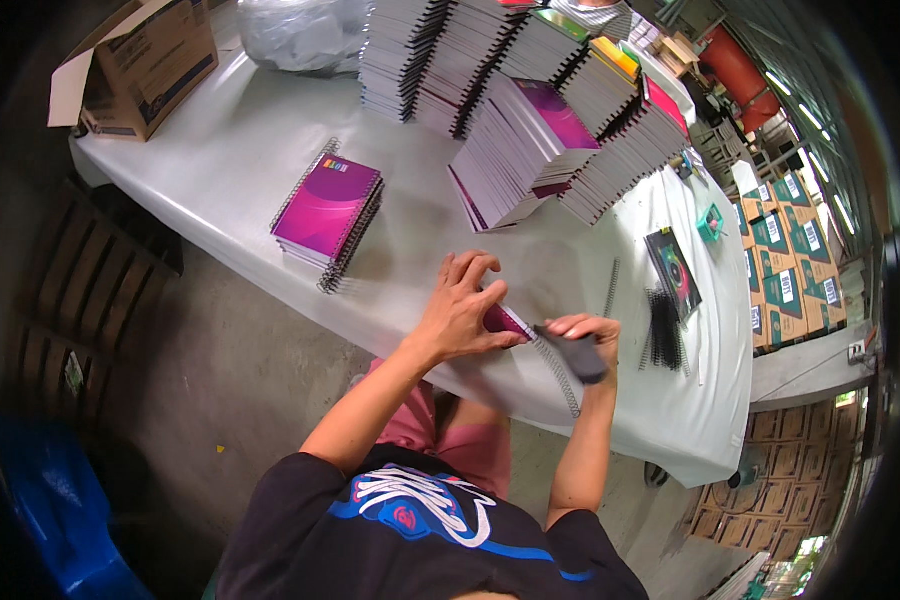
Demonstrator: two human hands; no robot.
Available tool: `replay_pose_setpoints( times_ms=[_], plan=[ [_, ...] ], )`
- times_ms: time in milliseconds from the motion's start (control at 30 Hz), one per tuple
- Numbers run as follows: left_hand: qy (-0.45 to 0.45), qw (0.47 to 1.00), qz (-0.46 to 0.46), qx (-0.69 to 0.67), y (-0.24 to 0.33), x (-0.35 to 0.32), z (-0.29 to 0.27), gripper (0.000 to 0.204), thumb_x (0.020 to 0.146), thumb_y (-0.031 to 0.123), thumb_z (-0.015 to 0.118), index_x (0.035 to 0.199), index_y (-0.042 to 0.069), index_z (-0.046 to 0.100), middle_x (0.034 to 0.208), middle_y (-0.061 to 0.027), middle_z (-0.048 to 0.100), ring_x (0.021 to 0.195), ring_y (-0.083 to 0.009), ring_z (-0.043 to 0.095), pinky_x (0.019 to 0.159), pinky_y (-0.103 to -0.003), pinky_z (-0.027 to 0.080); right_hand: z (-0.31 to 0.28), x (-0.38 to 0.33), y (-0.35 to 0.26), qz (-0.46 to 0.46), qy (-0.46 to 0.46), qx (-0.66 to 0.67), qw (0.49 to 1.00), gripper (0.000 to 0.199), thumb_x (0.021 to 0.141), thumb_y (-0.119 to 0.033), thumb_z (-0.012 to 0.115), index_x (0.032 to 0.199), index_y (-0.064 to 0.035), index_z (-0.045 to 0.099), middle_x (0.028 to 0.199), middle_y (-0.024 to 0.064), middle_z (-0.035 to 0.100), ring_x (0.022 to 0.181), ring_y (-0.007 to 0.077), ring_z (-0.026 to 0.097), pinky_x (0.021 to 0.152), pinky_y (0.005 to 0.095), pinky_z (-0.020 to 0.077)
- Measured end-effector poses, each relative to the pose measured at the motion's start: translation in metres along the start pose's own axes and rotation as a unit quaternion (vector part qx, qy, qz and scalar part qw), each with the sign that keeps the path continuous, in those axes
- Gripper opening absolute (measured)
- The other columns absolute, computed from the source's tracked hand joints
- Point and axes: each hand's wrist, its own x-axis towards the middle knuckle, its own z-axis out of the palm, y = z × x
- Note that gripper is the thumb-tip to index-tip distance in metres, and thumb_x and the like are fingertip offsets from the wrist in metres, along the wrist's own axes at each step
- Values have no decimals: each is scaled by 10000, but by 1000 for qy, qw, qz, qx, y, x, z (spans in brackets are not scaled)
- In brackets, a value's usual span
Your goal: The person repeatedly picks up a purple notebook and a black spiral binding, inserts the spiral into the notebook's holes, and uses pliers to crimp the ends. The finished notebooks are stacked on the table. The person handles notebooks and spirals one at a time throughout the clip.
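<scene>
At the table's near edge, my left hand [458,315] is closed around a purple notebook [508,322], held on edge. A wire spiral coil [568,388] runs out from the notebook's near right end. My right hand [604,332] grips a dark grey object [578,358] against the start of that coil; motion blurs it, and its kind cannot be made out. Left of my hands lies a small pile of purple spiral notebooks [330,200]. Beyond them stands a stack of purple-covered page blocks [520,150] with no coils showing.
Tall stacks of spiral notebooks [435,65] line the back. On the right lie black coils [662,335], a single loose coil [612,288], a dark printed cover [675,270] and a green container [710,223]. A cardboard box [155,75] and plastic bag [300,35] stand far left.
</scene>
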Motion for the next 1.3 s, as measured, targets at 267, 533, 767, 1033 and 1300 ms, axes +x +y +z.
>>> replay_pose_setpoints(
  times_ms=[267,533,767,1033,1300],
  plan=[
    [0,1000,27,-6,-4,4,-5,619,582,587,753,826,60,539,1170,-120,433,1219,-337,359,979,-553,330,31,18,-24,120,47,-327,936,261,632,126,520,785,36,712,802,147,700,767,202,676,742,288,533],
    [13,999,11,-49,-4,7,-8,614,505,486,843,824,69,524,1204,-146,386,1145,-362,406,911,-476,394,34,33,-20,223,109,-396,884,295,633,106,548,852,12,723,863,129,710,786,162,665,731,242,510],
    [29,975,-88,-200,-18,2,4,758,391,388,931,914,92,469,1156,-148,353,1081,-319,405,857,-401,416,32,33,-12,215,125,-412,877,328,659,146,547,894,1,724,848,105,714,746,133,660,701,242,517],
    [27,943,-157,-292,-27,4,13,992,339,361,956,1018,49,303,1086,-127,362,1027,-228,416,866,-323,392,35,39,-3,136,78,-347,925,269,657,82,619,885,-13,725,836,92,716,732,125,658,690,260,515],
    [20,947,-153,-281,-30,-3,14,981,341,428,940,986,38,311,1053,-126,342,1044,-256,401,877,-345,391,61,59,-20,149,15,-322,935,301,650,68,583,878,-46,743,703,38,677,648,44,553,584,219,454]
  ],
)
